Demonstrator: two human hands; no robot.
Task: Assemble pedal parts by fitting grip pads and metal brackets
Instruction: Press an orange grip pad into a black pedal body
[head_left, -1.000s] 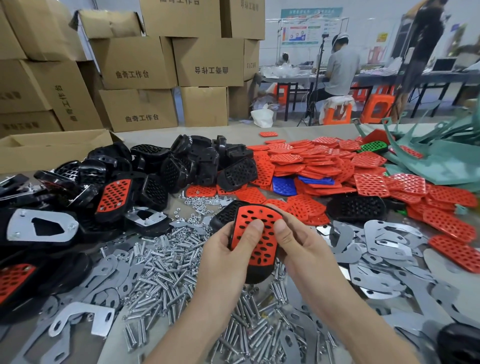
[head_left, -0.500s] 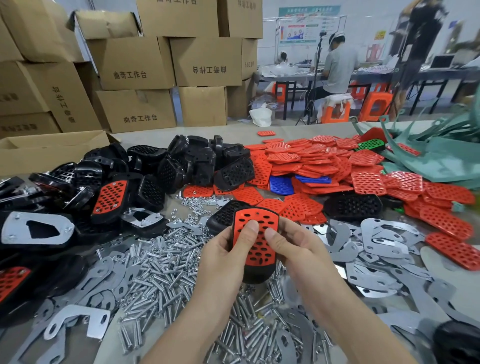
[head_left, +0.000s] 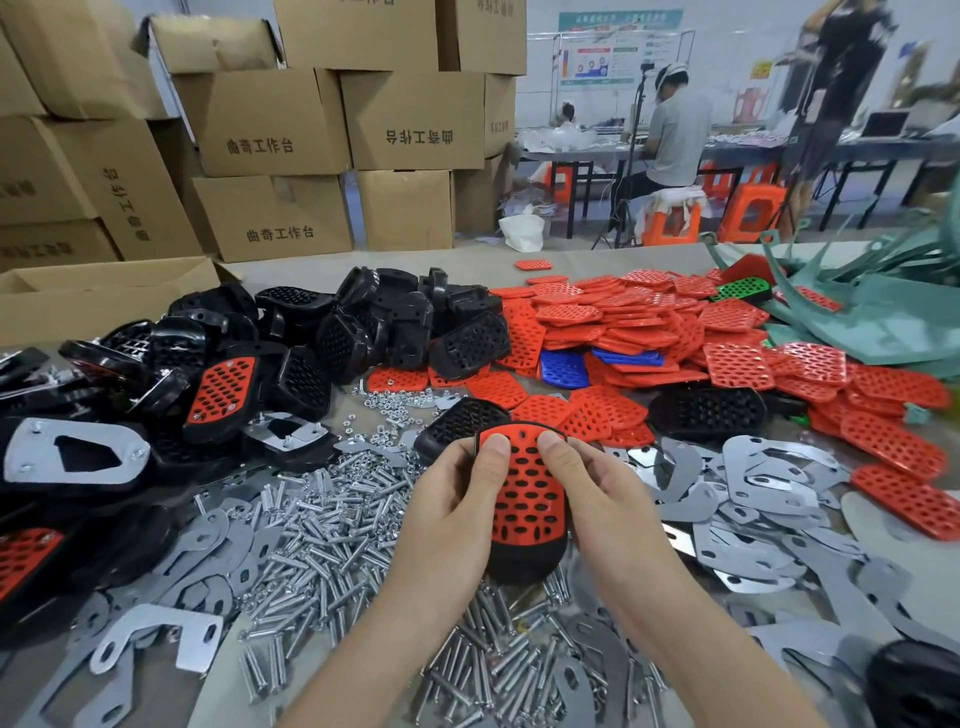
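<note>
A black pedal body with a red perforated grip pad (head_left: 525, 493) on its face is held upright above the table between both hands. My left hand (head_left: 457, 512) grips its left side, thumb pressed on the pad's top edge. My right hand (head_left: 597, 499) grips the right side, thumb also on the top edge. The pedal's back and my fingers behind it are hidden. Loose red grip pads (head_left: 649, 332) are heaped at the back centre and right. Flat metal brackets (head_left: 769, 478) lie scattered to the right and lower left.
Black pedal bodies (head_left: 363, 322) are piled at the left and back; one black body (head_left: 457, 421) lies just behind my hands. Bolts (head_left: 332, 535) and nuts cover the table below the hands. Cardboard boxes (head_left: 270, 124) stack behind. A person sits at a far table (head_left: 675, 135).
Both thumbs have slid up the red pad from its middle to its top edge, and the pedal has turned more upright between my hands.
</note>
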